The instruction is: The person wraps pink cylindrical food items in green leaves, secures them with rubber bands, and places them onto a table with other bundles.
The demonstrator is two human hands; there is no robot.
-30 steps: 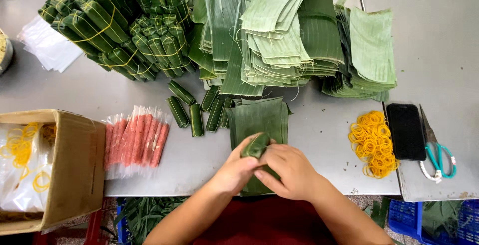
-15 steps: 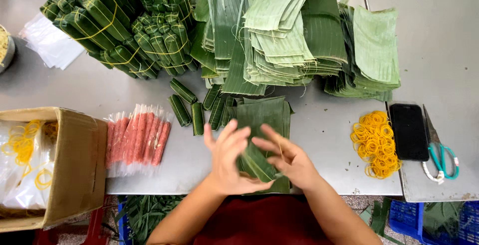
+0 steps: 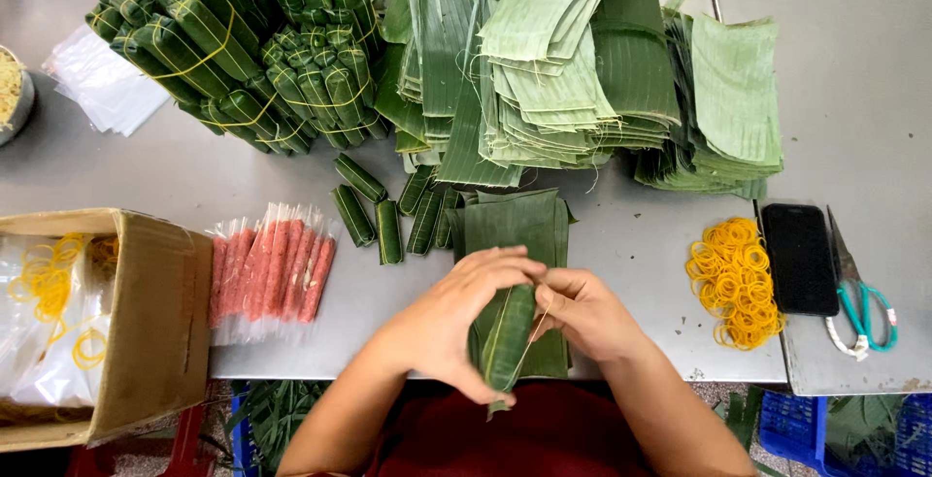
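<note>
the grey metal table (image 3: 621, 244) carried fanned stacks of cut banana leaves (image 3: 544, 60) and banded bundles of finished green rolls (image 3: 223, 40). a small pile of leaf squares (image 3: 515, 220) lay at its near edge. above that pile the left hand (image 3: 456, 322) curled round a banana-leaf roll (image 3: 507, 336), fingers closed on its side, while the right hand (image 3: 582, 312) pinched its upper edge. the roll looked light, pliant and prone to spring open, so it seemed best held mid-length across the overlap.
</note>
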